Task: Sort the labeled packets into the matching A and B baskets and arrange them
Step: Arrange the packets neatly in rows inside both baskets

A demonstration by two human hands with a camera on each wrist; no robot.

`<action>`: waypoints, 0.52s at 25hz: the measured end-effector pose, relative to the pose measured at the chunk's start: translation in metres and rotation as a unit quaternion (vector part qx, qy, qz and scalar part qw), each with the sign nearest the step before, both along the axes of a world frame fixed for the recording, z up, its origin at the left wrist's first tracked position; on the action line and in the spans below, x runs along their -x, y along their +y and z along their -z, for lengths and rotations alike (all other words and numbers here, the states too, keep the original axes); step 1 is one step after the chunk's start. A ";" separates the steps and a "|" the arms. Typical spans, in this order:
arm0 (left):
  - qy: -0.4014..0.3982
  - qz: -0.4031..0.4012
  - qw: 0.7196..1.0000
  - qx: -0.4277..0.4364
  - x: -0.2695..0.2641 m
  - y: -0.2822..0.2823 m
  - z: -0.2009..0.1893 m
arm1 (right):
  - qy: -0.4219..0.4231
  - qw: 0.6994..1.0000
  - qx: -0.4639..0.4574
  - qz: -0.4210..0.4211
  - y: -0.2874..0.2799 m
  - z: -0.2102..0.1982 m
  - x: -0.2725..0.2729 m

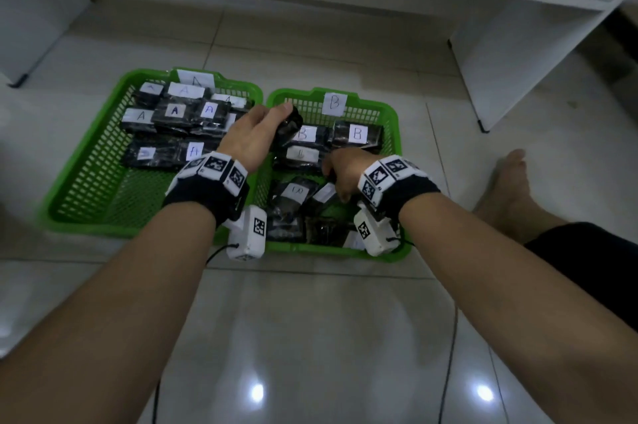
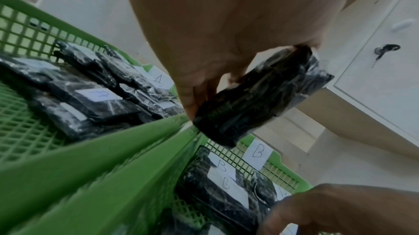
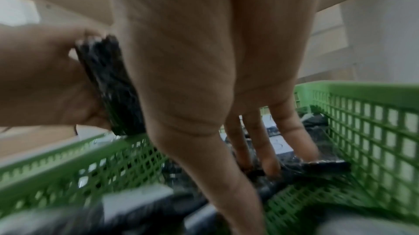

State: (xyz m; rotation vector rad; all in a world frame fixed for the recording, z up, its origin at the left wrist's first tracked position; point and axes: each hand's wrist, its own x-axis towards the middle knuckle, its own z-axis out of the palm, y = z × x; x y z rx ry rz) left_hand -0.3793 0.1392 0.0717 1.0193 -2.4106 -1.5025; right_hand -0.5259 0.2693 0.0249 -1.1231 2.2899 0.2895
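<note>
Two green mesh baskets sit side by side on the floor. Basket A (image 1: 79, 181) on the left holds several black packets labelled A (image 1: 175, 110). Basket B (image 1: 379, 112) on the right holds packets labelled B (image 1: 357, 133). My left hand (image 1: 276, 119) grips a black packet (image 1: 290, 126) (image 2: 260, 99) in the air over the rims where the baskets meet; its label is hidden. My right hand (image 1: 340, 174) reaches down into basket B. Its fingers (image 3: 269, 163) and thumb pinch the edge of a black packet (image 3: 324, 164) lying there.
A white cabinet (image 1: 500, 43) stands at the back right, and more white furniture (image 1: 34, 9) at the back left. The person's bare foot (image 1: 507, 181) rests on the tiled floor just right of basket B. Loose packets crowd the near end of basket B (image 1: 293, 209).
</note>
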 end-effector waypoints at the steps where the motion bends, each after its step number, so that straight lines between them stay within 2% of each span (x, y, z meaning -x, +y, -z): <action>1: -0.010 0.010 1.000 0.007 -0.003 0.002 -0.003 | 0.006 1.000 -0.008 -0.007 0.002 0.006 -0.004; 6: -0.051 0.058 0.997 0.028 -0.009 0.005 -0.010 | 0.032 0.998 -0.019 -0.048 0.021 0.012 -0.010; 10: -0.077 0.066 0.994 0.049 -0.004 0.011 -0.017 | 0.021 0.999 0.021 0.026 0.040 -0.011 -0.002; 13: -0.127 0.158 0.976 0.077 0.001 0.027 -0.012 | 0.017 0.992 0.081 0.097 0.055 -0.040 0.013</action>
